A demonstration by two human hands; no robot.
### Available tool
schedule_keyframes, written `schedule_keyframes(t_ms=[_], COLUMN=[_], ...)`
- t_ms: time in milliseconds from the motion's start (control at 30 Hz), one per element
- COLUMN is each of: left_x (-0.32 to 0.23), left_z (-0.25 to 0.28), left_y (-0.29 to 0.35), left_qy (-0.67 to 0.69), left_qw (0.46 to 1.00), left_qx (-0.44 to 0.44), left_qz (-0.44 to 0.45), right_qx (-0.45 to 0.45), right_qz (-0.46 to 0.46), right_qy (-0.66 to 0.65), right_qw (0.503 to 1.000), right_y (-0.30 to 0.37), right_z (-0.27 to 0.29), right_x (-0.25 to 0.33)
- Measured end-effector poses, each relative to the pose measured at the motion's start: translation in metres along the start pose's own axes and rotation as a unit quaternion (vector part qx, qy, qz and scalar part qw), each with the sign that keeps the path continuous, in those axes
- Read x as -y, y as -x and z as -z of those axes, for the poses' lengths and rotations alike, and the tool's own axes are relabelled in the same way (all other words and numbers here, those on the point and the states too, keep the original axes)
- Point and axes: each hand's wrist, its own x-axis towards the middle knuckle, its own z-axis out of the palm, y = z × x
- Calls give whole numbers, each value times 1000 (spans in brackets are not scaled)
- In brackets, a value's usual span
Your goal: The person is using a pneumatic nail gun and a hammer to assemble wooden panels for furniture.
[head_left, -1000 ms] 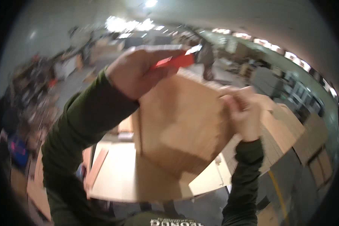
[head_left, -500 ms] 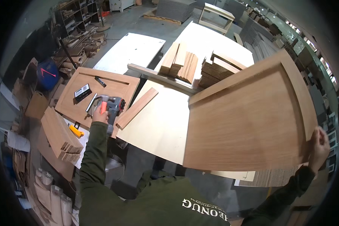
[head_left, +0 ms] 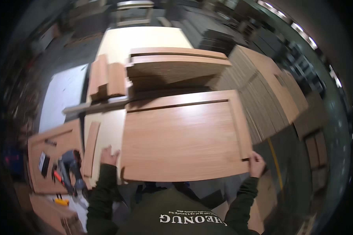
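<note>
A wooden panel (head_left: 180, 137) with raised strips along its far and right edges lies before me. My right hand (head_left: 257, 165) is closed on its near right corner. Just beside the panel's left edge, my left hand (head_left: 110, 156) is open with the fingers apart, over the pale board (head_left: 113, 127); it holds nothing. A loose wooden strip (head_left: 91, 149) lies to the left of that hand. Farther left, a grey and black nail gun (head_left: 71, 166) and a hammer with an orange-red handle (head_left: 58, 176) rest on a second framed panel (head_left: 60, 137).
Stacked panels (head_left: 180, 72) and short wooden strips (head_left: 98, 76) stand behind the work, along a wooden rail (head_left: 94, 106). A tall panel stack (head_left: 259, 94) is at right. A dark small box (head_left: 44, 163) and a yellow tool (head_left: 61, 201) sit at left.
The panel has come down from its tilt to lie flatter before me. My left hand has let go of the hammer and moved right beside the panel. The view has turned right.
</note>
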Motion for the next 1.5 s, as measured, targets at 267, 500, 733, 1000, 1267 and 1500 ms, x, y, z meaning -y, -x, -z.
schedule_keyframes(t_ms=[267, 500, 733, 1000, 1267, 1500], left_x=[-22, -35, -91, -87, -8, -68], left_z=[-19, -7, -33, -65, -60, -55], left_y=[29, 48, 56, 25, -7, 2], left_qy=[-120, -213, -189, -177, -94, -137], left_qw=[989, 949, 936, 931, 950, 959], left_qx=[-42, 1, 34, 2, 78, 78], left_qz=[76, 230, 294, 318, 289, 237], right_qx=[69, 162, 337, 345, 313, 344], right_qz=[-200, -214, 45, 158, 208, 221], right_qy=[-171, -67, 180, 127, 64, 109], right_qw=[962, 961, 923, 916, 925, 906], right_y=[92, 55, 7, -47, -70, -88], right_z=[-52, -100, -82, -93, -104, -100], right_x=[-81, -119, -95, -143, -148, -145])
